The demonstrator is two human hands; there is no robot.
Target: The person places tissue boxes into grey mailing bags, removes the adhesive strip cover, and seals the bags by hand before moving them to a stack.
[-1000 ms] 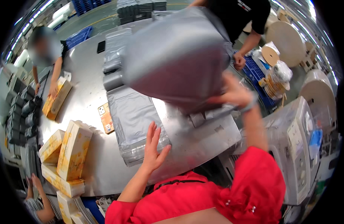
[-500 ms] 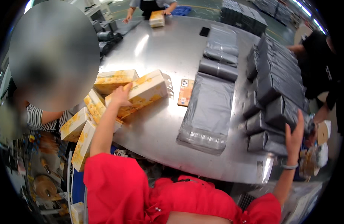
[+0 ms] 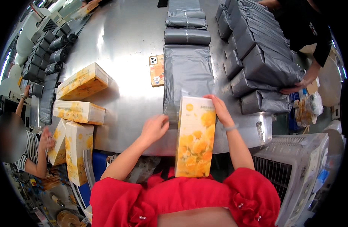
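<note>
My right hand (image 3: 220, 108) grips the far right corner of a long white pack printed with yellow flowers (image 3: 196, 140). The pack stands tilted over the table's near edge, its lower end against my red top. To its left, my left hand (image 3: 155, 129) has its fingers curled in. Whether it pinches anything is hidden. Beyond the pack lies a stack of flat grey plastic mailing bags (image 3: 189, 72), whose near end is partly covered by the pack.
More flowered packs (image 3: 83, 81) lie at the table's left edge. A phone in a patterned case (image 3: 156, 70) is beside the bags. Wrapped grey parcels (image 3: 257, 68) are piled at right, with a co-worker's hand (image 3: 295, 87) on them. Another person (image 3: 36, 151) is at left.
My left hand has left the packs at left and come to the middle. My right hand has moved from the grey parcels onto a flowered pack, now upright before me. The view has shifted.
</note>
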